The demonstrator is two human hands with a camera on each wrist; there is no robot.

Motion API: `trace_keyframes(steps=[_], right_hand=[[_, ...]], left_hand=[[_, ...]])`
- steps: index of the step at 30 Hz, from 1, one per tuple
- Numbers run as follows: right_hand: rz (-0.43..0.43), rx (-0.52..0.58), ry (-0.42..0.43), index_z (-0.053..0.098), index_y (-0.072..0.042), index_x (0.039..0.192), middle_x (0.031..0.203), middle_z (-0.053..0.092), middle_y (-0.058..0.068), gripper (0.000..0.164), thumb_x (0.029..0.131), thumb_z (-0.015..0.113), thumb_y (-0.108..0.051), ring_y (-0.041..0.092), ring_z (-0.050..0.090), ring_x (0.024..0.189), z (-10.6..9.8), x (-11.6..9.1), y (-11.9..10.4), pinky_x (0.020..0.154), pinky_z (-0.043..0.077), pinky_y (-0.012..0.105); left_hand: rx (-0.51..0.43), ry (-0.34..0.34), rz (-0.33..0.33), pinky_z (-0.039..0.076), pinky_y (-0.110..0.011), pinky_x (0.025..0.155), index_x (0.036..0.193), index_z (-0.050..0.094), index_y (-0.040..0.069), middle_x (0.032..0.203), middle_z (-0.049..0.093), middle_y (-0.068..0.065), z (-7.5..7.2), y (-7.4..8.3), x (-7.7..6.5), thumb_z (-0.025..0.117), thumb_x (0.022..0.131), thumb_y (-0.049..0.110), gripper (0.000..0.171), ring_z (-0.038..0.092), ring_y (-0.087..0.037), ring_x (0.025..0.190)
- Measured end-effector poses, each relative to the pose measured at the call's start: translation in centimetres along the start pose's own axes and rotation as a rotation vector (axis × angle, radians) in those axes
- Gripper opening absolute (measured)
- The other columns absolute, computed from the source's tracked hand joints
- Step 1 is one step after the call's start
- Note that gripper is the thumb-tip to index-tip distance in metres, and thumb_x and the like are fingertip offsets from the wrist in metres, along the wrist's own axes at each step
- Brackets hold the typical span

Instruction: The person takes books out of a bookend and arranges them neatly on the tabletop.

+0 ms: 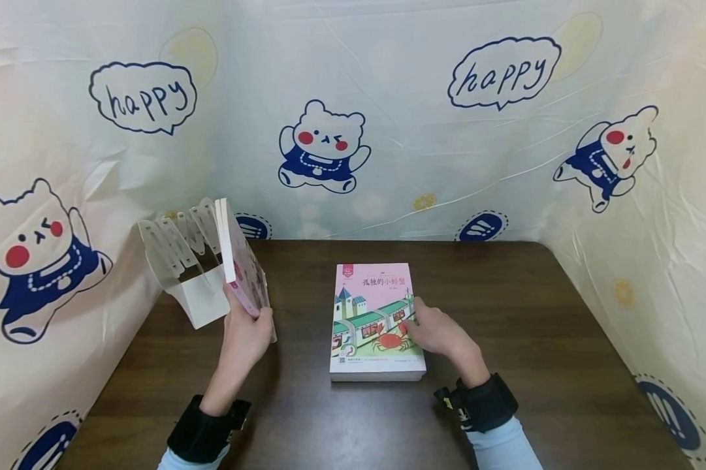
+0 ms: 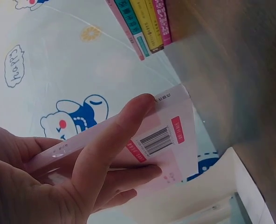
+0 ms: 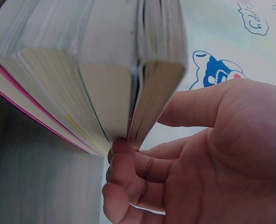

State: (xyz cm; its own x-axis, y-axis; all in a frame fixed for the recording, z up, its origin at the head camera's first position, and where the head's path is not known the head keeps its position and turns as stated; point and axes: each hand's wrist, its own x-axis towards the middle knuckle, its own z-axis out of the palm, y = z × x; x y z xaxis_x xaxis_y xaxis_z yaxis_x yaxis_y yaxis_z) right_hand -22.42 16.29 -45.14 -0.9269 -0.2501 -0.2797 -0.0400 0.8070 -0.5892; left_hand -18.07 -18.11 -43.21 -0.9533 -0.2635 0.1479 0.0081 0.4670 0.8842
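My left hand (image 1: pixel 243 333) grips a pink book (image 1: pixel 239 261) by its lower part and holds it upright beside a white book rack (image 1: pixel 202 303). In the left wrist view, the thumb lies along the spine and the fingers spread near the barcode (image 2: pixel 156 141). A stack of books lies flat on the table, topped by a pink picture-cover book (image 1: pixel 370 297) with a red crab. At its right side, my right hand (image 1: pixel 443 336) has the thumb on the cover and fingertips (image 3: pixel 121 168) at the page edges, pinching the top book.
Colourful spines (image 2: pixel 142 28) of the stacked books show in the left wrist view. The rack's clear dividers (image 1: pixel 179 245) stand at the table's back left. A printed curtain (image 1: pixel 411 163) borders the dark wooden table (image 1: pixel 505 294) at the back and sides.
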Motion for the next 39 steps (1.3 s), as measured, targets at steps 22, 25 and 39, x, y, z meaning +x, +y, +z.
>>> trace_keyframes(steps=[22,25,39], right_hand=[[0.009,-0.001,-0.002,0.028,0.009,0.159,0.125,0.064,0.019,0.071,0.107,0.062,-0.027,0.026,0.062,0.096,-0.1,-0.1,0.0,0.085,0.054,0.044],[0.008,0.001,-0.006,0.029,0.008,0.159,0.121,0.065,0.017,0.071,0.107,0.062,-0.027,0.026,0.062,0.095,0.0,0.0,0.0,0.083,0.054,0.043],[0.011,0.002,-0.001,0.03,0.007,0.159,0.119,0.065,0.016,0.071,0.106,0.063,-0.027,0.025,0.062,0.095,-0.1,-0.2,-0.1,0.083,0.054,0.042]], left_hand=[[0.01,-0.094,0.026,0.059,-0.063,0.081,0.164,0.009,0.011,0.157,0.035,-0.037,1.6,1.3,-0.5,0.051,0.1,0.005,0.076,0.051,-0.053,0.132],[-0.012,-0.114,-0.001,0.063,-0.051,0.066,0.165,0.006,0.013,0.156,0.035,-0.037,1.9,1.4,-0.6,0.051,0.1,0.005,0.079,0.056,-0.054,0.123],[-0.039,-0.135,0.045,0.054,-0.072,0.078,0.16,0.006,0.018,0.159,0.029,-0.038,3.4,1.9,-0.6,0.054,0.099,-0.002,0.08,0.048,-0.06,0.13]])
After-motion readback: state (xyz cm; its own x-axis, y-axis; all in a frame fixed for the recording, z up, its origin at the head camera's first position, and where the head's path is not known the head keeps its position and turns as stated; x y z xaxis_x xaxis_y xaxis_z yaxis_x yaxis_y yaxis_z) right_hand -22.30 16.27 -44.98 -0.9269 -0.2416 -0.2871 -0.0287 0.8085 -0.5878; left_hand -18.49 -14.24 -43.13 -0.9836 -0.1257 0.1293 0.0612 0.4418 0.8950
